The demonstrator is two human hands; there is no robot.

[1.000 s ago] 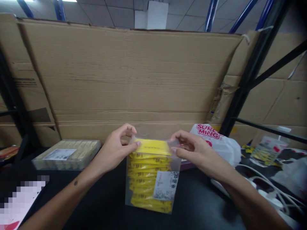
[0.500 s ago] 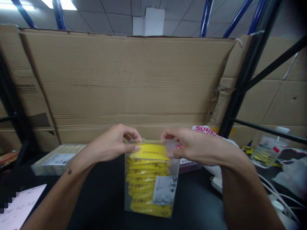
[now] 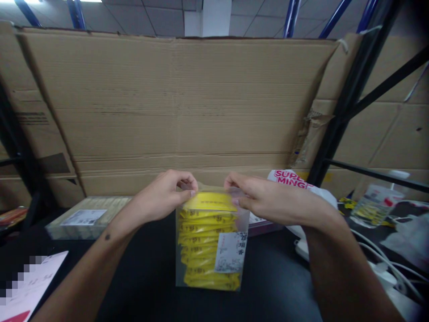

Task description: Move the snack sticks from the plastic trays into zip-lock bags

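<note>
Head view: The box (image 3: pixel 212 241) stands upright on the surface (image 3: pixel 144 268), centred between the two hands, with yellow packets (image 3: pixel 201 255) stacked inside. Its long axis is vertical. The surface's far edge lies beyond it, towards the cardboard (image 3: pixel 187 107). The box body lies directly below both grips: right of and below the left hand (image 3: pixel 164 194), left of and below the right hand (image 3: pixel 264 197). Neither hand is clearly nearer. The left grip is pinched on the top left corner. The right grip is at the top right corner; blur prevents telling whether its thumb and fingers are closed.
</note>
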